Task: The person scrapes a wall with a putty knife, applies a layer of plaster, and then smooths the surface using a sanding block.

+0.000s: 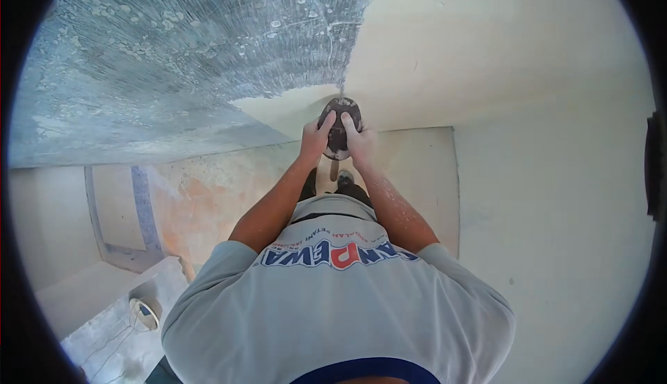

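Note:
Out in front of my chest, a dark oval pad (337,134) with pale dusty patches is held in both hands, upright near the wall. My left hand (315,139) is closed on its left edge, with the thumb flat on its face. From the opposite side my right hand (360,144) grips it the same way, and white dust coats the fingers. Just beyond the pad's top lies the edge between a rough blue-grey wall area (208,44) and a smooth cream wall area (472,44).
My shoe (345,178) shows below the pad. Down at the left stands a round bucket (144,314) on a whitish, dusty surface, with thin cords near it. A pale panel (119,207) with a blue-grey border is at the far left. A dark object (653,165) sits at the right edge.

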Demonstrator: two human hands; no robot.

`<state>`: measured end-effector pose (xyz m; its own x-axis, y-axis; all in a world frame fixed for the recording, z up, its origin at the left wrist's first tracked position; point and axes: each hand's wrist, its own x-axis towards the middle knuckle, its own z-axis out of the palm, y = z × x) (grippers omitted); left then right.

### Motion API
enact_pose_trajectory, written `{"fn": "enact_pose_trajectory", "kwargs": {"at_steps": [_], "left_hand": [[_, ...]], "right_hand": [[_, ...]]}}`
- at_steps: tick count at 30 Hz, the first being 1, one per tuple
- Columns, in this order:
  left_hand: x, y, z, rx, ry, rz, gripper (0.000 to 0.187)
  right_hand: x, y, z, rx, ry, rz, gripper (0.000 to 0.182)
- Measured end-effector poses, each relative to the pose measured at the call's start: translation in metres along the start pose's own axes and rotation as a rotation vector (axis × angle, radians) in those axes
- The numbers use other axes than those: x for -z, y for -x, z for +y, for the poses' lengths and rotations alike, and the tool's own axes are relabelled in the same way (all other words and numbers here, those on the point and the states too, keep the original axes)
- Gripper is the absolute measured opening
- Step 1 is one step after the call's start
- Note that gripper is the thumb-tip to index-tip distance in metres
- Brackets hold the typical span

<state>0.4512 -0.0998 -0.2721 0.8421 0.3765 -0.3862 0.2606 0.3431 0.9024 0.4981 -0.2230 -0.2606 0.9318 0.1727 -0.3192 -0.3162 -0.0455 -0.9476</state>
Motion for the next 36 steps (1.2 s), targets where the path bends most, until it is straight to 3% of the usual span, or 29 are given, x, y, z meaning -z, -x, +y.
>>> {"fn": "enact_pose_trajectory", "kwargs": {"at_steps": [3,6,10,13,15,17,19,22,24,30,32,36], "left_hand": [[0.005,-0.010,-0.010,-0.035,0.068,-0.056,0.033],[-0.009,-0.005,0.002,-0.136,0.253,0.065,0.032],[-0.010,-0.007,0.002,-0.145,0.255,0.065,0.033],[-0.002,-0.010,-0.010,-0.121,0.000,0.074,0.036],[-0.008,-0.010,-0.013,-0.088,-0.030,0.187,0.040],[-0.010,-0.022,-0.026,-0.170,-0.054,0.189,0.041],[-0.019,-0.021,-0.028,-0.403,-0.119,0.325,0.040],[-0.020,-0.019,-0.017,-0.388,-0.183,0.327,0.038],[-0.027,-0.020,0.005,-0.403,-0.150,0.325,0.038],[-0.020,-0.018,-0.017,-0.399,-0.186,0.328,0.038],[-0.027,-0.014,0.008,-0.432,-0.142,0.331,0.039],[-0.018,-0.009,-0.007,-0.404,-0.200,0.345,0.041]], "right_hand": [[-0.007,-0.012,0.007,0.160,-0.079,0.060,0.032],[-0.010,-0.021,0.018,0.103,-0.148,0.013,0.030],[-0.012,-0.022,0.006,0.154,-0.234,-0.070,0.030],[-0.013,-0.025,-0.003,0.070,-0.178,-0.120,0.031],[-0.018,-0.024,-0.004,0.211,0.030,0.043,0.032],[-0.018,-0.031,0.011,0.239,0.038,0.046,0.033],[-0.016,-0.035,0.020,0.261,0.050,0.050,0.034],[-0.015,-0.038,0.013,0.233,0.122,0.048,0.034],[-0.019,-0.041,0.002,0.363,0.015,0.044,0.034],[-0.017,-0.033,0.007,0.344,0.132,0.085,0.031],[-0.019,-0.035,-0.010,0.342,0.173,0.100,0.030],[-0.021,-0.028,-0.018,0.372,0.008,0.044,0.031]]}}
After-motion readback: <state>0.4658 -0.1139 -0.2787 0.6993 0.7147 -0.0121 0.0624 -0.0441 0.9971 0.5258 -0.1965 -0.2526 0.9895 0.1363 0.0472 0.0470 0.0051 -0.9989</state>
